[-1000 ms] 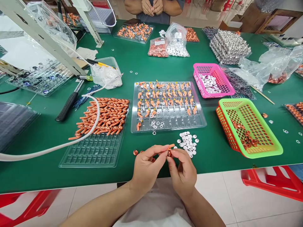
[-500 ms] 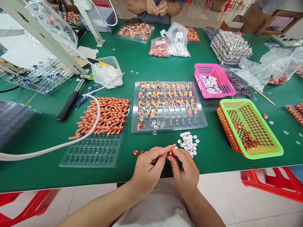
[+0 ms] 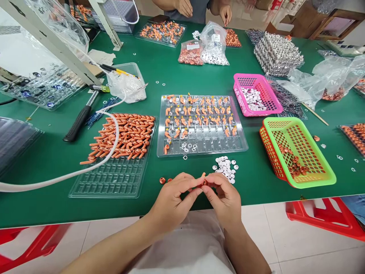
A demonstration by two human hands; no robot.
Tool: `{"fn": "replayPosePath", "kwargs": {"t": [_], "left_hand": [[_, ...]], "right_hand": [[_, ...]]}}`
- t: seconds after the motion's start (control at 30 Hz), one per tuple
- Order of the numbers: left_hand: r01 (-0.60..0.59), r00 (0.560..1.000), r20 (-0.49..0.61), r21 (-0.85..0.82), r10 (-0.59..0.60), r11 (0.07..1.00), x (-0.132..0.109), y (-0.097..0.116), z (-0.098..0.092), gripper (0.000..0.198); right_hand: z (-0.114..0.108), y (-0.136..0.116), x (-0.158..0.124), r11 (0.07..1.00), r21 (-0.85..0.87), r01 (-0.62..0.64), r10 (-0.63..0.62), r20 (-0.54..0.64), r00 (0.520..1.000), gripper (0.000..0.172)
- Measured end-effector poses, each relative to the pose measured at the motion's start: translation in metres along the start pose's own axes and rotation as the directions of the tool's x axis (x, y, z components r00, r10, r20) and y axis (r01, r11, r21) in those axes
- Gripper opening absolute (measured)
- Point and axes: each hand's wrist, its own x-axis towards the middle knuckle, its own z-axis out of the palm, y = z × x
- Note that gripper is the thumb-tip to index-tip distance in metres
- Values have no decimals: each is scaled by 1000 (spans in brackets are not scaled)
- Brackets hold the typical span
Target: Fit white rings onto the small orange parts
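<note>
Orange part [image 3: 203,178] pinched between left hand [image 3: 173,196] and right hand [image 3: 225,198] fingers.

Left hand [image 3: 171,198] and right hand [image 3: 225,198] pinch a small orange part [image 3: 203,179] together, just in front of the clear compartment tray [image 3: 242,142]; white discs [image 3: 225,166] between.

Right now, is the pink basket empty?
No, the pink basket holds a heap of small white discs on its floor.
</note>
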Motion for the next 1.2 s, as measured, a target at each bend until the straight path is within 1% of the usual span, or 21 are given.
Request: {"fn": "replayPosePath", "kwargs": {"t": [0.1,0.17,0.27,0.3,0.4,0.47,0.53,0.6,0.67,0.8,0.93,1.1,1.2], "left_hand": [[-62,998,5,-4,62,998,1,-4,-1,32],[-154,988,17,11,153,988,1,-9,-1,36],[-309,951,4,98,310,946,2,-15,-3,38],[-338,939,-7,146,342,930,3,-17,-4,35],[-364,922,-34,266,386,893,6,-21,-6,25],[-405,903,-40,256,428,878,9,-24,-6,22],[-476,870,-35,193,491,858,11,-26,-6,27],[-528,843,-22,150,537,836,12,-27,-6,33],[-546,833,-2,155,553,823,12,-26,-8,36],[-550,830,33,212,556,808,11,-22,-10,33],[-549,826,11,239,563,801,11,-19,-10,24],[-560,817,1,242,577,792,10,-17,-10,16],[-544,828,9,257,561,799,9,-17,-11,16]], "right_hand": [[1,1,0,978,173,-115,112,25,993,13],[1,1,0,946,270,-178,172,47,984,12],[0,3,-1,893,379,-243,228,83,970,12],[0,5,-1,876,409,-258,239,97,966,12],[1,10,-2,817,499,-288,255,135,958,15],[2,12,-3,781,553,-291,247,154,957,16],[2,13,-3,759,591,-272,214,167,962,17],[2,12,-3,759,605,-239,169,171,971,19],[1,10,-3,777,595,-205,133,162,978,21],[-3,5,-2,823,527,-209,135,177,975,23],[-7,-2,-1,854,466,-232,148,210,966,23],[-8,-7,-2,869,429,-247,169,214,962,19],[-8,-7,-2,868,423,-259,181,216,959,16]]}}
